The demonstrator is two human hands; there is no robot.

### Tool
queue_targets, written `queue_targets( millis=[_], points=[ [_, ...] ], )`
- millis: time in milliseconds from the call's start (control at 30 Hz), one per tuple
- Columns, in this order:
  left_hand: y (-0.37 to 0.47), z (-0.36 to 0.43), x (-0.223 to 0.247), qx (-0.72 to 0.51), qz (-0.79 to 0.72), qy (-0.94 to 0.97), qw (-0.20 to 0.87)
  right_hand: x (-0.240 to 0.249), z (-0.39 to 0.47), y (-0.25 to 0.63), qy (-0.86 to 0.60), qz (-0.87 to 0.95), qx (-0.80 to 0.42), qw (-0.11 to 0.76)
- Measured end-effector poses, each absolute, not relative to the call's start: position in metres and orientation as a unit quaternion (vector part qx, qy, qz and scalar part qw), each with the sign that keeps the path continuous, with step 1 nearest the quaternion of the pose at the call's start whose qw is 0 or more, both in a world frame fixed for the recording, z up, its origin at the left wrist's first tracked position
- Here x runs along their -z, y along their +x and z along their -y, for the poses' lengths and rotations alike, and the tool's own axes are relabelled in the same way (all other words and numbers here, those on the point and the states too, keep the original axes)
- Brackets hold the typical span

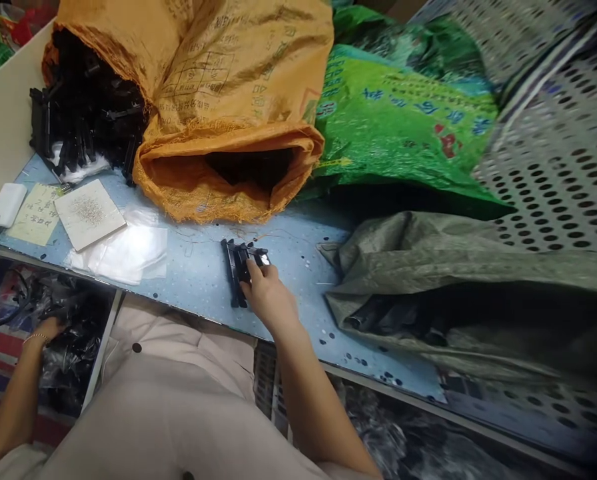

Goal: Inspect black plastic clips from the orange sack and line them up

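On the blue tabletop, several long black plastic parts (234, 275) lie side by side near the front edge. My right hand (268, 293) is closed on them from the right, thumb and fingertips against the black pieces. Lower left, below table height, my left hand (51, 328) reaches among clear plastic bags with black pieces (66, 360). Its fingers are mostly hidden there, so what it holds does not show.
Orange woven sacks (228, 80) stand open at the back, with black parts (98, 113) spilling out on the left. A green sack (403, 113) and a grey-green sack (428, 253) lie right. Clear bags (138, 247), a white tile (91, 213) and a yellow note (36, 213) lie left.
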State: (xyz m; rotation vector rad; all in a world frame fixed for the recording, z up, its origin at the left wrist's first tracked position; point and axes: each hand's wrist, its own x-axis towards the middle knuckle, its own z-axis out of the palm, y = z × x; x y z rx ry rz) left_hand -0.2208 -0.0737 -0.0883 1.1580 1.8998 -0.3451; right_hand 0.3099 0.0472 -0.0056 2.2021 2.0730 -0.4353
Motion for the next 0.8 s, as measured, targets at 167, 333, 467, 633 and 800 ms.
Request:
queue_targets(
  millis=[167,333,467,633,800],
  points=[
    [-0.116,0.015,0.044,-0.143,-0.608,0.498,0.601,0.029,-0.059,0.308,0.693,-0.643,0.289,-0.151],
    [0.004,-0.063,0.030,-0.326,-0.677,0.593,0.288,0.034,-0.067,0.268,0.478,-0.452,0.655,-0.373],
    [0.007,-0.086,0.045,-0.353,-0.664,0.590,0.293,0.029,-0.071,0.241,0.407,-0.336,0.759,-0.380],
    [-0.019,-0.081,0.048,-0.490,-0.606,0.401,0.482,0.039,-0.093,0.191,0.333,-0.267,0.845,-0.320],
    [-0.036,-0.072,0.040,-0.562,-0.557,0.297,0.534,0.053,-0.110,0.168,0.331,-0.225,0.848,-0.348]
  ],
)
